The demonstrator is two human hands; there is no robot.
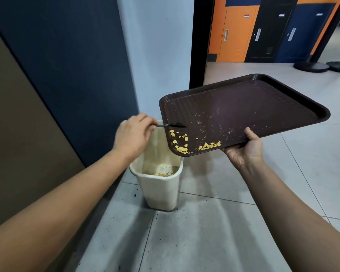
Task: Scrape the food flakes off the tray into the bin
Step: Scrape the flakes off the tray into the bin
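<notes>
The right hand (245,148) grips the near edge of the tray (263,99), which tilts down toward the left hand (133,134). The left hand pinches a fork (170,125), its tip on the tray's low end. Flakes (182,143) lie just below the fork, above the bin (161,191).

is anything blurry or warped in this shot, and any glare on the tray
Head view: the fork in the left hand is smeared by motion blur; the wide lens bends the door frame and wall edges; the tray shows only a soft sheen, no hard glare, and the flakes look sharp.
</notes>
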